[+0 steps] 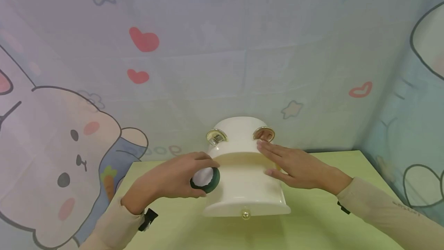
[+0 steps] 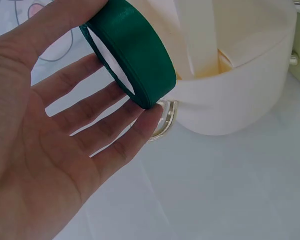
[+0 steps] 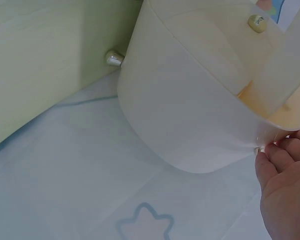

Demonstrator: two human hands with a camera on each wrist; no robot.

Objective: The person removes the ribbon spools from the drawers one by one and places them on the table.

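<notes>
Above the desk, left hand grips green ribbon roll; right hand, fingers extended, touches white container.

Green roll, white-centred, tilted, near glossy cream container

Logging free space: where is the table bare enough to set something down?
Bare table lies between the box and right sleeve, and between the box and left sleeve. Crowded: at the box, between left hand, holding green roll, and right hand.
</notes>
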